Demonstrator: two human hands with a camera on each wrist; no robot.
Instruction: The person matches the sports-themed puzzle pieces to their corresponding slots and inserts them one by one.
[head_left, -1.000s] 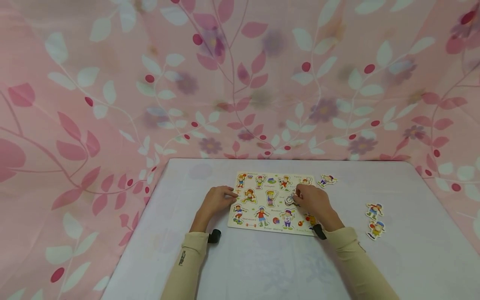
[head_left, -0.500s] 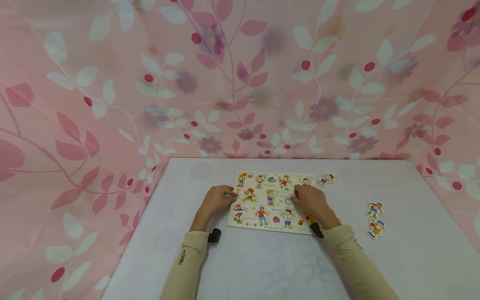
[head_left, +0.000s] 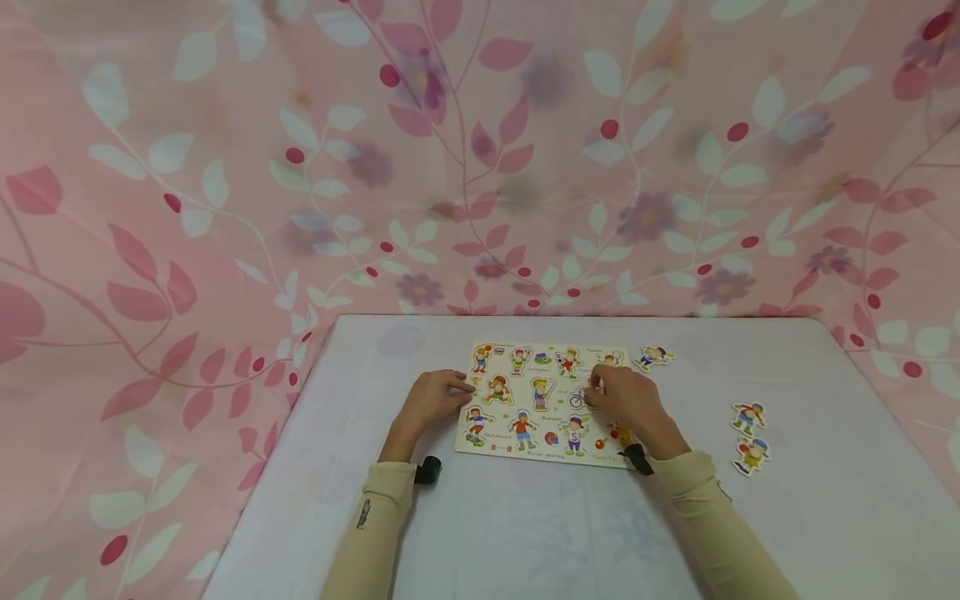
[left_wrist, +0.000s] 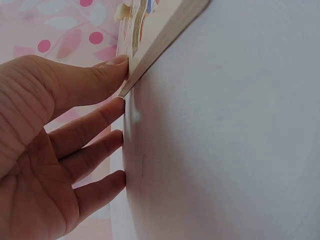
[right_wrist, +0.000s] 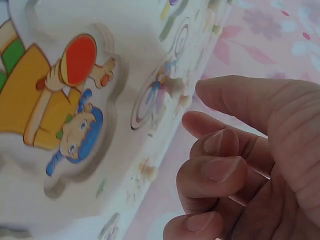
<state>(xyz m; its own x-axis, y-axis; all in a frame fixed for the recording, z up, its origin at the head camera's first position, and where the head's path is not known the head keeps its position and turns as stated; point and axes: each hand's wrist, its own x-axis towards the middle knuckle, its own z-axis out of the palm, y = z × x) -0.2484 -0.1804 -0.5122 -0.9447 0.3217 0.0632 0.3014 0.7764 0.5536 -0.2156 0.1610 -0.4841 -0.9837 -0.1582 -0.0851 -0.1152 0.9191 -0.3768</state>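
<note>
A cream puzzle board with cut-out sports figures lies flat on the table. At its left edge, my left hand holds the rim; in the left wrist view the thumb is at the board's upper edge, with the index fingertip just below. My right hand is over the right side, by the bicycle piece. In the right wrist view its thumb and curled fingers stand slightly apart, just off the bicycle piece's knob, gripping nothing visible. Nearer that camera is a recess with a printed table-tennis player.
Several loose figure pieces lie on the white-covered table: one beyond the board's upper right corner, and two farther right. Pink flowered cloth hangs behind and beside the table.
My right hand moved slightly left, then back right, staying over the right side of the board. My left hand has kept its place at the left edge.
</note>
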